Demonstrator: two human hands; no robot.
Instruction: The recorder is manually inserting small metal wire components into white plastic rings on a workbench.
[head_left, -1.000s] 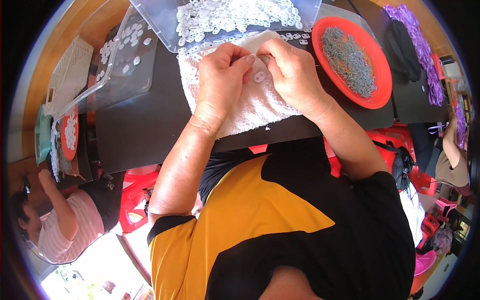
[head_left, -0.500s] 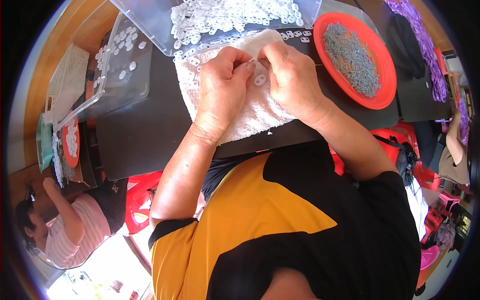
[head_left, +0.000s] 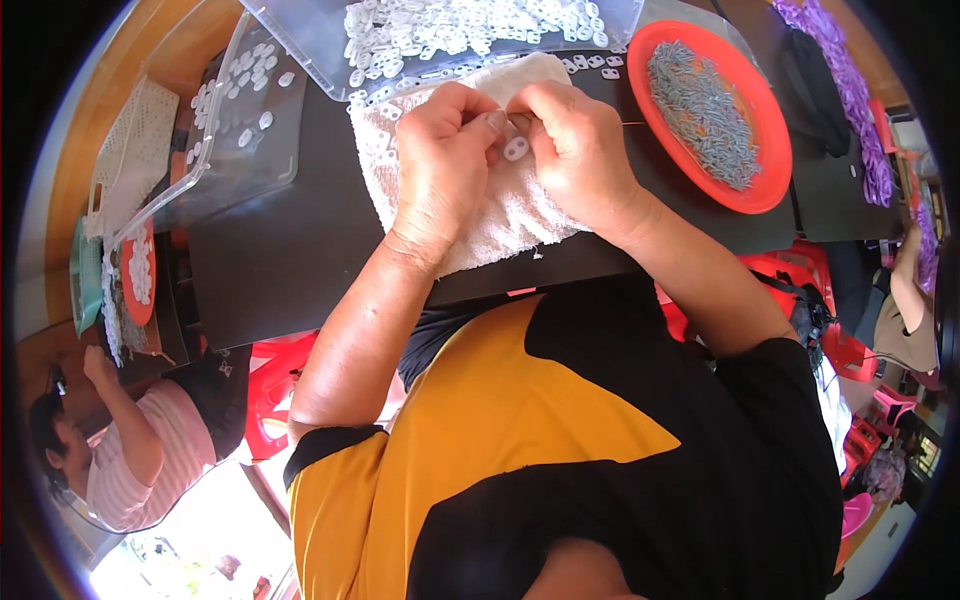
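Right hand (head_left: 585, 155) shifts slightly toward left hand (head_left: 440, 155); both grips pinched together, anything held hidden. White two-hole piece (head_left: 515, 149) just below, over towel (head_left: 500, 225). Plenty loose white pieces (head_left: 470, 30), grey pins (head_left: 705, 120) left; finished count unclear.

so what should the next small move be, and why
I'd probably ease the right hand slightly aside to check the work: its thumb and forefinger sit close to those of the left hand above the white towel, hiding whatever is between them, while a white two-holed piece shows beside the right fingertips.
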